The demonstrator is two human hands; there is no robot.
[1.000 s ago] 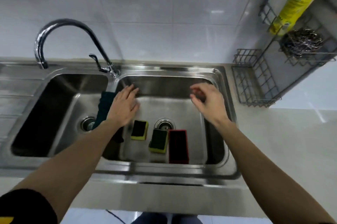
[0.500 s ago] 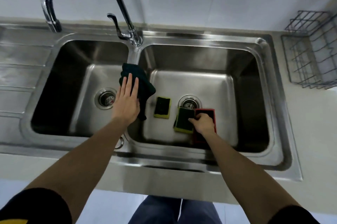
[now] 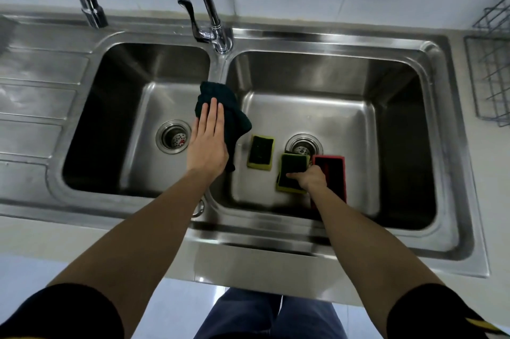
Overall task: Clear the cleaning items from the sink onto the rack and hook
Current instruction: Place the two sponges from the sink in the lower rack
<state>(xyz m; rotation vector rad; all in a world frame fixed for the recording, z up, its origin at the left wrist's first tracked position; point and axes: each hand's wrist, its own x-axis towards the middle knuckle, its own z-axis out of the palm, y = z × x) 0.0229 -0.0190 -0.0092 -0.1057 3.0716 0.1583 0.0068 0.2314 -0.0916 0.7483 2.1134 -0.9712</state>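
A dark green cloth (image 3: 234,115) hangs over the divider of the steel double sink (image 3: 441,145). My left hand (image 3: 207,142) lies flat on the cloth with its fingers straight. In the right basin a green-and-yellow sponge (image 3: 260,151) lies flat beside the drain (image 3: 303,145). A second green-and-yellow sponge (image 3: 292,167) is tilted up, pinched in my right hand (image 3: 310,179). A red-edged sponge (image 3: 332,173) lies just to the right, partly hidden under my wrist.
A wire rack (image 3: 491,82) stands on the counter at the right edge. The tap (image 3: 218,35) rises behind the divider, its spout (image 3: 91,7) curving over the left basin. The left basin holds only its drain (image 3: 174,136).
The view has dropped closer over the sink. My right hand came down into the right basin and closed on the second sponge, lifting its edge. My left hand settled flat on the cloth.
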